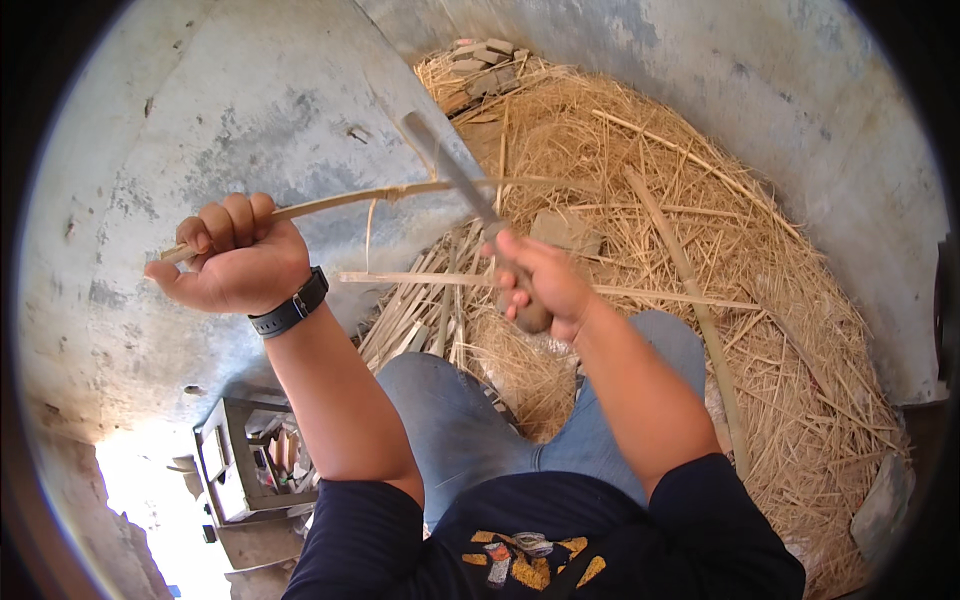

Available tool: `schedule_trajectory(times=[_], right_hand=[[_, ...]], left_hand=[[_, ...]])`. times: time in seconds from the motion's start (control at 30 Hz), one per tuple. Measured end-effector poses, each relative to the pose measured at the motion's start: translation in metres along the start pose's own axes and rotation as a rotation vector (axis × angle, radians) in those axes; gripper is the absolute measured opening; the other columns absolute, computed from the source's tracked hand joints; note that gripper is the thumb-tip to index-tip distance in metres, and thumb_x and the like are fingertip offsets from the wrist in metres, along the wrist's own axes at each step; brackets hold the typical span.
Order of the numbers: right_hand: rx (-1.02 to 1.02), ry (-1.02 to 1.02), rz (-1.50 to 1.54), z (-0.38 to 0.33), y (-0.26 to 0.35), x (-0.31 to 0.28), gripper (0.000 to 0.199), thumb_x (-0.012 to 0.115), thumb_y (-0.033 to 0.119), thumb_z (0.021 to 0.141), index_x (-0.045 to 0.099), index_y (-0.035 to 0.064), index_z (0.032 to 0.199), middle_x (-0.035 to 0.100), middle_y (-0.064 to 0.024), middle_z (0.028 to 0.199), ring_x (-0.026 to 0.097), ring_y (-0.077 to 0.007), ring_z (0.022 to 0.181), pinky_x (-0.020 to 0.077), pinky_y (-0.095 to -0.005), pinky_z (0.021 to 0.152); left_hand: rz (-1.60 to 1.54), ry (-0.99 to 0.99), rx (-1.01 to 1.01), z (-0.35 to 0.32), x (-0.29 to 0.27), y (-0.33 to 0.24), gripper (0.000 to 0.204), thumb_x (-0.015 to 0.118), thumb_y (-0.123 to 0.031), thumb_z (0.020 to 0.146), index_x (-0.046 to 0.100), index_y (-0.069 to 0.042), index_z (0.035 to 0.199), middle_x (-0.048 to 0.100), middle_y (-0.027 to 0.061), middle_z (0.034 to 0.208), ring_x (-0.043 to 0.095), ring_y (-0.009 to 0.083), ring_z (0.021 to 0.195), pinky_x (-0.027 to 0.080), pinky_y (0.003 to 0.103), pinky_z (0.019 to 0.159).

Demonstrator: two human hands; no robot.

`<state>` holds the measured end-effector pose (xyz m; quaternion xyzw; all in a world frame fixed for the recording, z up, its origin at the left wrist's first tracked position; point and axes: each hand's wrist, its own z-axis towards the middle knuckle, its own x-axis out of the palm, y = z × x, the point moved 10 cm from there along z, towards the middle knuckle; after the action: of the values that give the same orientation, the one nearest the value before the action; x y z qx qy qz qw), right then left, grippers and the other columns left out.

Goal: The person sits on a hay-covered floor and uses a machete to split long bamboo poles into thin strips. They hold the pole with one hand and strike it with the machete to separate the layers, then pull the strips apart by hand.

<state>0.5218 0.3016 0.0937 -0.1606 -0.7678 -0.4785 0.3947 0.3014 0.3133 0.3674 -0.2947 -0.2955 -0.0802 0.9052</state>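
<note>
Gripping at centre left, left hand fisted round a thin pale split bamboo strip, strip running right across mid-frame, right hand clamped on wooden handle of a long grey metal blade, blade crossing the strip, loose yellow straw pile at right.

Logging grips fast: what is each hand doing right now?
Left hand: closed around one end of a thin bamboo strip.
Right hand: closed on the handle of a long knife, blade against the strip.
</note>
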Motion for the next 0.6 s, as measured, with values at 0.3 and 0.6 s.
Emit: schedule_trajectory(times=[0.3,0.6], right_hand=[[0.005,-0.046,0.0,0.003,0.005,-0.008,0.042,0.053,0.043,0.104,0.052,0.004,0.121,0.047,0.0056,0.071,0.044,-0.0021,0.053,0.0501,-0.0232,0.054],[0.053,0.084,0.006,0.004,-0.004,-0.01,0.04,0.052,0.044,0.105,0.053,0.0062,0.118,0.047,0.0066,0.071,0.043,0.0007,0.052,0.0477,-0.0211,0.052]], left_hand=[[0.005,0.001,-0.01,0.0,-0.008,0.007,0.062,0.052,-0.074,0.087,0.039,-0.019,0.062,0.022,-0.0047,0.053,0.015,0.0115,0.049,0.014,0.03,0.049],[-0.228,0.386,-0.209,0.014,0.009,0.006,0.062,0.063,-0.071,0.082,0.038,-0.019,0.061,0.024,-0.0049,0.054,0.018,0.0123,0.053,0.016,0.032,0.053]])
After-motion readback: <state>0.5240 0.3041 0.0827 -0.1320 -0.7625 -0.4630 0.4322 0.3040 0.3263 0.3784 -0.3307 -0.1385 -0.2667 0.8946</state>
